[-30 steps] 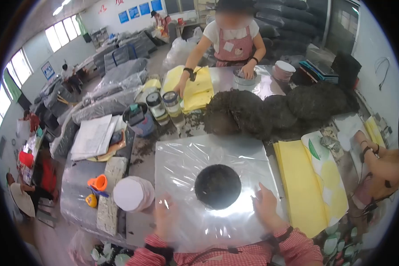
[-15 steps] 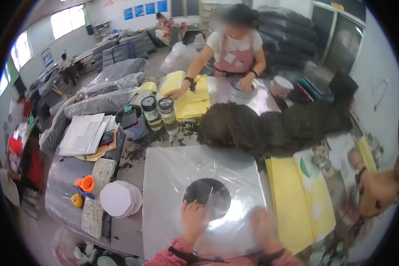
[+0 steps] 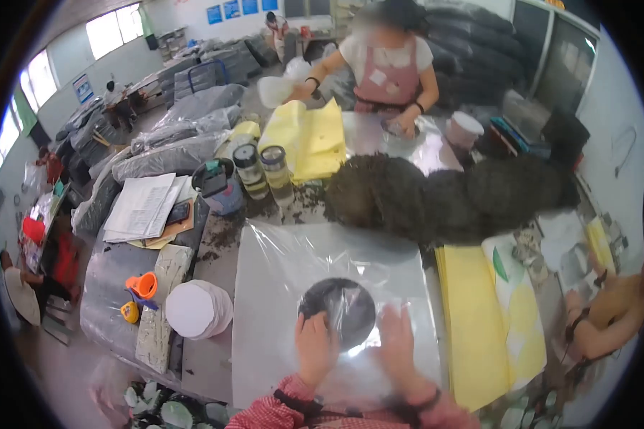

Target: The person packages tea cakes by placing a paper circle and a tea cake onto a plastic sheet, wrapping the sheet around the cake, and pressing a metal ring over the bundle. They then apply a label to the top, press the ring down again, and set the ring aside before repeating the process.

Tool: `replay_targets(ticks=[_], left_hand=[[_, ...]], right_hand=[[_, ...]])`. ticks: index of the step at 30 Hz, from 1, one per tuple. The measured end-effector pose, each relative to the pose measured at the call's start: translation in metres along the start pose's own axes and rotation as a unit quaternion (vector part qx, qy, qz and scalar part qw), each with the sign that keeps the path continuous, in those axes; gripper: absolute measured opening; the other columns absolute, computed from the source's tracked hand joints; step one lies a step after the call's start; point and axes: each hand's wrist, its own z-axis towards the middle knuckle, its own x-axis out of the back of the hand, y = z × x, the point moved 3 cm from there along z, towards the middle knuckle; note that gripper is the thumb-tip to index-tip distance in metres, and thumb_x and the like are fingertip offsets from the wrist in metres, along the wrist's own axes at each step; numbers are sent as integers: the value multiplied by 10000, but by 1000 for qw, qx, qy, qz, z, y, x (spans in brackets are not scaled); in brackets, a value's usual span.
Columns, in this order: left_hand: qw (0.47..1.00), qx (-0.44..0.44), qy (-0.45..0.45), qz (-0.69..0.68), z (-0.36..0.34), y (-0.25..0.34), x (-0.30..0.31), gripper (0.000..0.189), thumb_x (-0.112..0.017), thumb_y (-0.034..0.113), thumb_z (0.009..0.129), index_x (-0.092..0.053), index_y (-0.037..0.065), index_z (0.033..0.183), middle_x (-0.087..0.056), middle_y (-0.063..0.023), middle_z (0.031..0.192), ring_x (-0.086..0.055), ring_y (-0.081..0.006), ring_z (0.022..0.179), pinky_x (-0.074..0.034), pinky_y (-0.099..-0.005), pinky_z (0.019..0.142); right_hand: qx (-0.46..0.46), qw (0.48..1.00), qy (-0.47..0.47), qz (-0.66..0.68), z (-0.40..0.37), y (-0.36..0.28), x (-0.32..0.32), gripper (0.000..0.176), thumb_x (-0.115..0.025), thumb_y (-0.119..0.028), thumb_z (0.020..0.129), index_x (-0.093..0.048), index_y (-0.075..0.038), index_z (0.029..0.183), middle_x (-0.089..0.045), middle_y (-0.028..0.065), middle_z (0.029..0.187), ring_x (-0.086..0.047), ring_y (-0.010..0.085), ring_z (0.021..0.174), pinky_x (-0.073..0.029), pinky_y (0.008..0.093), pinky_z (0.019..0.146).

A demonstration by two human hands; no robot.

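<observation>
Left hand (image 3: pixel 316 352): laid at the lower left edge of the dark disc, with fingers (image 3: pixel 312 327) extended, close together and touching its rim.
Right hand (image 3: pixel 398 349): just right of the disc, with fingers straightened and pointing away from the body; too blurred to tell whether in contact with anything.
Dark disc (image 3: pixel 338 309): lying flat on the silver board (image 3: pixel 401 275), between both hands, streaked with bright reflections.
Clear film (image 3: pixel 283 247): wrinkled and shining across the upper left of the board.
White discs (image 3: pixel 197 309): stacked on the desk (image 3: pixel 206 361), just left of the board.
Yellow sheets (image 3: pixel 472 322): piled just right of the board.
Dark fibrous clumps (image 3: pixel 451 196): heaped in a row beyond the board.
Two jars (image 3: pixel 277 177): standing beside the bucket (image 3: pixel 222 191), beyond the board's upper left corner.
Orange cup (image 3: pixel 146 285): tipped over, left of the white discs.
Co-worker (image 3: pixel 390 75): across the desk, with one hand lowered to the shiny surface beyond the clumps.
</observation>
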Motion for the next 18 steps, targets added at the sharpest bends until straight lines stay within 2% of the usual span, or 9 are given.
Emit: replay_targets(ticks=[3, 6, 8, 10, 12, 13, 14, 17, 18], left_hand=[[999, 12, -14, 27, 9, 13, 11, 598, -710, 55, 775, -496, -28, 1327, -592, -188, 1196, -554, -330, 1165, -352, -491, 1119], [987, -21, 103, -119, 0, -14, 7, 678, -723, 95, 804, -406, -49, 1386, -514, -206, 1238, -502, -331, 1214, -318, -484, 1137], [986, -7, 87, -144, 22, -4, 47, 757, -707, 97, 814, -334, -64, 1452, -449, -236, 1381, -446, -303, 1323, -353, -492, 1125], [860, 154, 4, -486, 47, 4, 51, 827, -748, 184, 823, -325, -21, 1503, -416, -225, 1473, -449, -319, 1359, -349, -512, 1145], [737, 228, -33, -636, 47, 3, 39, 862, -768, 227, 828, -320, 0, 1529, -400, -220, 1519, -451, -328, 1376, -347, -522, 1156], [912, 31, -35, -408, 46, 8, 32, 743, -773, 225, 828, -429, 20, 1453, -514, -199, 1391, -518, -342, 1299, -366, -522, 1142], [977, -167, -25, -127, 44, 13, 23, 629, -779, 223, 827, -538, 39, 1378, -627, -178, 1262, -586, -356, 1222, -386, -523, 1129], [987, -121, -31, -103, 37, -11, -4, 607, -846, 281, 769, -572, 27, 1248, -661, -146, 1141, -617, -342, 1140, -459, -498, 1047], [987, -117, -42, -104, 31, -8, -5, 607, -846, 281, 769, -572, 27, 1248, -661, -146, 1141, -617, -342, 1140, -459, -498, 1047]], right_hand=[[-87, 942, 202, 252, 67, -28, -21, 946, -860, -369, 765, -383, 70, 1455, -455, 299, 1457, -469, 388, 1368, -376, 453, 1147], [185, 979, 78, -41, 74, -77, -35, 707, -790, -388, 810, -545, -15, 1358, -591, 191, 1326, -558, 391, 1241, -408, 491, 1097], [162, 985, 55, -31, 70, -66, -47, 522, -738, -359, 859, -626, -43, 1261, -674, 159, 1163, -643, 354, 1100, -486, 468, 999], [99, 995, 10, -31, 73, -66, -51, 406, -696, -324, 902, -650, -38, 1185, -691, 142, 1053, -665, 320, 1011, -503, 439, 944], [38, 998, -38, -35, 70, -56, -58, 307, -654, -290, 944, -674, -32, 1110, -707, 124, 943, -687, 286, 923, -520, 411, 889], [-18, 992, 63, 107, 68, -41, -57, 261, -599, -268, 981, -673, -28, 1054, -697, 109, 870, -681, 249, 865, -518, 383, 845], [-69, 953, 161, 248, 70, -22, -55, 258, -543, -247, 1018, -672, -25, 997, -687, 93, 796, -676, 212, 807, -515, 356, 801], [-314, 869, 141, 355, 129, 21, -44, 335, -489, -291, 1059, -630, -9, 1171, -661, 141, 1095, -623, 197, 1068, -485, 347, 936], [-478, 697, 37, 533, 140, 26, -55, 340, -491, -284, 1058, -622, -12, 1214, -647, 147, 1163, -603, 195, 1136, -472, 356, 979]])
